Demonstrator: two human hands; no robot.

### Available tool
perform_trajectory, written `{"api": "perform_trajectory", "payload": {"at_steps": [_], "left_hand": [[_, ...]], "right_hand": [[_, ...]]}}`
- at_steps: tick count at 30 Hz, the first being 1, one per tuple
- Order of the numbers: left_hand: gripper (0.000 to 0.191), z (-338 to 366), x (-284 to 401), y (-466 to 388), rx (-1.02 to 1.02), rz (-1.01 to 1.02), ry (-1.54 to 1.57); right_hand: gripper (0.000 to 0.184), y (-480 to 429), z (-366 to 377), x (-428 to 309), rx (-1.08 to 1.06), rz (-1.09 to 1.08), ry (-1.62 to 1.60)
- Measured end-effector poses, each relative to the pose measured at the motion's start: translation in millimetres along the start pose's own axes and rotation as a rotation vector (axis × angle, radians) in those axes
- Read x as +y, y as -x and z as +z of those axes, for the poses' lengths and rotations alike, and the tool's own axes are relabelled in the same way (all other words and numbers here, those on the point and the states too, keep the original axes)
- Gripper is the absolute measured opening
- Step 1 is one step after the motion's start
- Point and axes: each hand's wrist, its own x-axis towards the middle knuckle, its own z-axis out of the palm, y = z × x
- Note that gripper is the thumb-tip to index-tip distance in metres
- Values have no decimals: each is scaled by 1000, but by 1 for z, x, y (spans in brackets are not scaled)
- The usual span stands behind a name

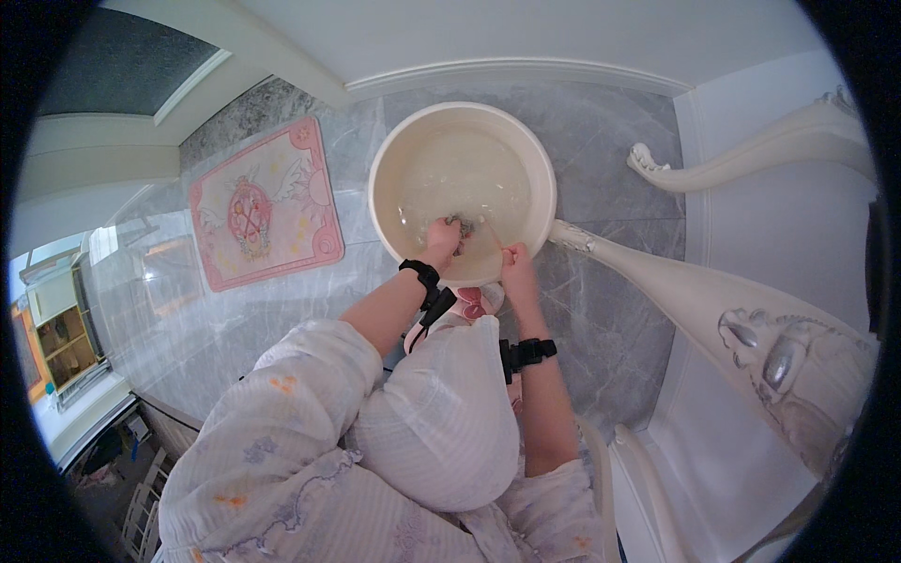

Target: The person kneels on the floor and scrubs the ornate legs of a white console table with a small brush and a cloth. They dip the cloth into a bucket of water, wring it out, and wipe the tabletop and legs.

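A round cream plastic basin (379,169) with clear water in it stands on the floor before me. Inside its near side, my left hand (442,241) grips a small bunched grey-green item (461,224), perhaps cloth; its exact kind is hard to tell. A thin pinkish strand (493,232) stretches from near that bundle towards the basin's near right rim. There my right hand (517,267) is closed on the strand's end. Black bands circle both wrists, the left one (422,281) carrying a dark module.
A pink patterned mat (264,204) lies left of the basin on grey marble-look tiles (605,141). Carved cream furniture legs (633,264) reach in from the right, one close to the basin. A white wall with a baseboard (507,70) runs behind. Beneath my arms is a pink slipper (473,302).
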Motion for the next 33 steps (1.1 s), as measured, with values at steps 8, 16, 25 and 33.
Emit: {"api": "perform_trajectory", "payload": {"at_steps": [8,16,25,33], "left_hand": [[23,15,-9,-12,-93,22,-25],[26,10,0,4,-99,129,-146],[46,5,-4,2,17,685,-1366],[34,-24,7,6,-393,609,-1212]], "right_hand": [[37,24,-7,-32,-170,-93,456],[40,28,-8,-30,-166,-206,504],[23,12,-11,-25,-116,-214,719],[20,47,-53,-31,89,-65,474]]}}
